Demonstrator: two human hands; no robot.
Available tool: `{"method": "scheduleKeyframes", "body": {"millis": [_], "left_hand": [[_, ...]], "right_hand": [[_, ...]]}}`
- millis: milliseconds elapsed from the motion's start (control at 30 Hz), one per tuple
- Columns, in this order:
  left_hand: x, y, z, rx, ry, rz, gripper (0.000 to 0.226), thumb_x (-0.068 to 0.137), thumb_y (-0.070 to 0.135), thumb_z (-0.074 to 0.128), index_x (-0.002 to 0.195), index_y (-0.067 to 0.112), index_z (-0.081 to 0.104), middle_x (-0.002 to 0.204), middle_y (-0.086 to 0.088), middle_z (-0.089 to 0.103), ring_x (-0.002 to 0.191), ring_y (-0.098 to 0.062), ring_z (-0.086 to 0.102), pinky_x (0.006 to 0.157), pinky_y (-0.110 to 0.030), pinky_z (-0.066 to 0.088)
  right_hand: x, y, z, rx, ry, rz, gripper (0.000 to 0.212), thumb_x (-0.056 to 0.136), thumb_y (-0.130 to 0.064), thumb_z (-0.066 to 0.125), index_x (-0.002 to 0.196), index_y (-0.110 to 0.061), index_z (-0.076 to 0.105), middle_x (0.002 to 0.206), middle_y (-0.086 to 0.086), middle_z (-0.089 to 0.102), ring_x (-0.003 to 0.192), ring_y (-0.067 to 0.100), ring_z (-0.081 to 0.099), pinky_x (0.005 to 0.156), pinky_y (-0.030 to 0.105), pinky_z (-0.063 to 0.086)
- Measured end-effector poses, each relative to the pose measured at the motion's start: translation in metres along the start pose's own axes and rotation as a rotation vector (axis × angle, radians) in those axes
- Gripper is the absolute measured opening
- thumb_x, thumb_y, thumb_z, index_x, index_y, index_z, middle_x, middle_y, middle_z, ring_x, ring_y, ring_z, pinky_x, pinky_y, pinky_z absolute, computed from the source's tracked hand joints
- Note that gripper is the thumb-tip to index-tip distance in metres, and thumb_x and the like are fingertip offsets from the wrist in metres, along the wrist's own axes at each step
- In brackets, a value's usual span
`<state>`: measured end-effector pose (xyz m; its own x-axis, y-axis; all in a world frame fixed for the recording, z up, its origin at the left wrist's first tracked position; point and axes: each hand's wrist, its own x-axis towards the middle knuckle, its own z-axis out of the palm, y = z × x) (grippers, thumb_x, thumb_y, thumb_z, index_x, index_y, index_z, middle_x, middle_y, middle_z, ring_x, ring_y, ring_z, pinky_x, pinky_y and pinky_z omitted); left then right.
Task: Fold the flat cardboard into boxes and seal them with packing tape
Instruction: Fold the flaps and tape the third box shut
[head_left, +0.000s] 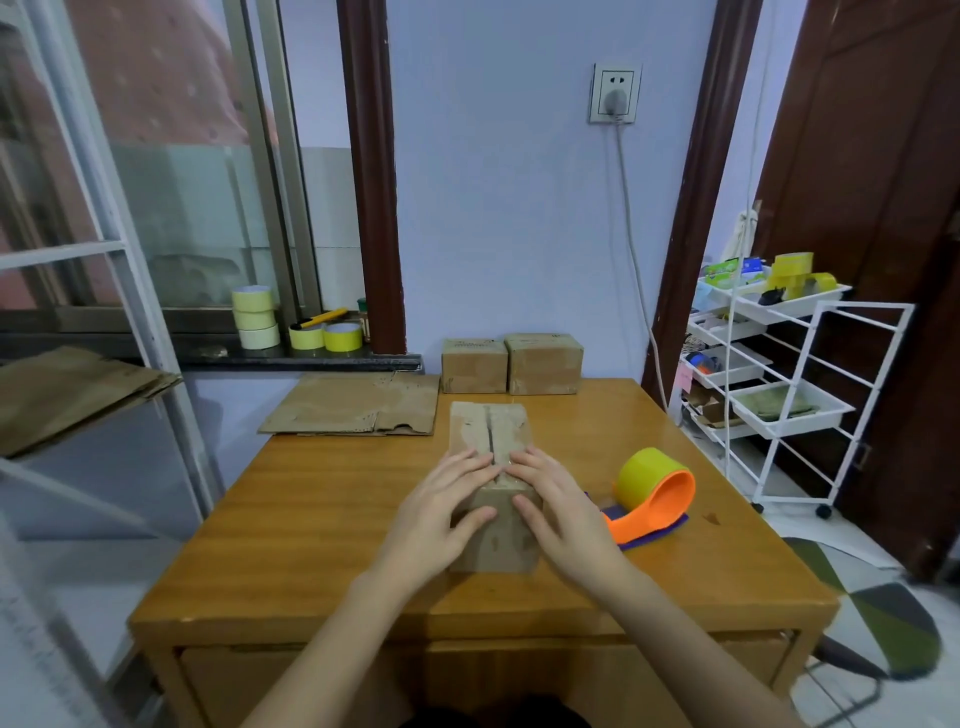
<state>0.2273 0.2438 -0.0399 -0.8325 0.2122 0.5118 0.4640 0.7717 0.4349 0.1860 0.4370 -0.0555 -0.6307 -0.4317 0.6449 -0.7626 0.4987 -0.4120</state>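
Pale blue wall, a window on the left and a dark door on the right frame what I'm watching, and the wooden table (322, 499) fills the middle, pushed up against that wall so the work has a backstop.

Largest on it is the flat cardboard (358, 404) at the far left corner, lying unfolded and, I judge, parked there as the stock for the next boxes, out of the way but within reach. Two finished boxes (511, 364) stand side by side against the wall at the far edge, touching or nearly so; I take it they were set back there to keep the working area free.

The box in hand (491, 423) sits at the centre, long axis pointing away from me. Its two top flaps meet along a dark seam that is not yet taped, as far as I can see. That seam explains the hands: the left hand (441, 506) and the right hand (556, 506) lie flat on either side of it, fingers straight and pressing down, thumbs dropped over the near face. Nothing is clenched; both palms are spread to hold the flaps shut and level so tape can go on cleanly.

Just right of the box, near the right hand, the orange tape dispenser (652, 501) with its yellow roll lies on its side, placed, I'd guess, for a quick grab. One hand will have to leave the flaps to fetch it, and they may spring up.

Spare tape rolls (254, 317) are stacked on the window sill.
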Motion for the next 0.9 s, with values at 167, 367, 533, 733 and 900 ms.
{"method": "scheduleKeyframes", "body": {"millis": [167,367,533,733,900], "left_hand": [[-0.002,0.003,-0.005,0.021,-0.040,-0.026,0.054,0.093,0.038,0.055,0.139,0.043,0.027,0.148,0.022,0.025,0.142,0.000,0.014,0.119,-0.039,0.019],[0.000,0.013,-0.016,0.102,-0.096,-0.041,0.055,0.091,0.043,0.058,0.141,0.040,0.034,0.146,0.027,0.021,0.138,0.006,0.012,0.119,-0.038,0.016],[0.016,0.047,-0.016,0.254,0.085,-0.074,0.046,0.091,0.053,0.045,0.130,0.029,0.052,0.146,0.016,0.037,0.136,-0.004,0.030,0.115,-0.031,0.017],[0.037,0.107,0.033,0.336,0.100,0.261,0.018,0.081,0.024,0.057,0.094,0.017,0.067,0.106,0.000,0.065,0.103,-0.016,0.062,0.088,-0.028,0.049],[0.037,0.122,0.094,0.345,-0.063,0.359,0.022,0.070,0.028,0.045,0.077,0.017,0.062,0.090,-0.001,0.062,0.084,-0.018,0.060,0.073,-0.025,0.048]], "right_hand": [[-0.002,0.005,-0.012,-0.002,-0.125,-0.031,0.049,0.097,-0.042,0.041,0.143,-0.028,0.039,0.154,-0.013,0.028,0.144,0.001,0.017,0.113,0.034,0.030],[-0.019,0.019,-0.064,-0.060,0.071,0.028,0.053,0.090,-0.035,0.051,0.141,-0.030,0.040,0.154,-0.011,0.029,0.144,0.006,0.022,0.108,0.032,0.031],[-0.035,0.059,-0.111,-0.078,0.197,0.347,0.063,0.083,-0.024,0.060,0.143,-0.021,0.038,0.150,-0.001,0.035,0.139,0.012,0.028,0.112,0.038,0.031],[-0.051,0.094,-0.114,0.088,0.014,0.766,0.081,0.087,-0.018,0.067,0.151,-0.016,0.017,0.152,0.010,0.031,0.136,0.026,0.036,0.107,0.041,0.038],[-0.044,0.104,-0.099,0.063,-0.006,0.898,0.062,0.090,-0.025,0.064,0.141,-0.007,0.034,0.133,0.013,0.051,0.123,0.032,0.049,0.096,0.039,0.041]]}}
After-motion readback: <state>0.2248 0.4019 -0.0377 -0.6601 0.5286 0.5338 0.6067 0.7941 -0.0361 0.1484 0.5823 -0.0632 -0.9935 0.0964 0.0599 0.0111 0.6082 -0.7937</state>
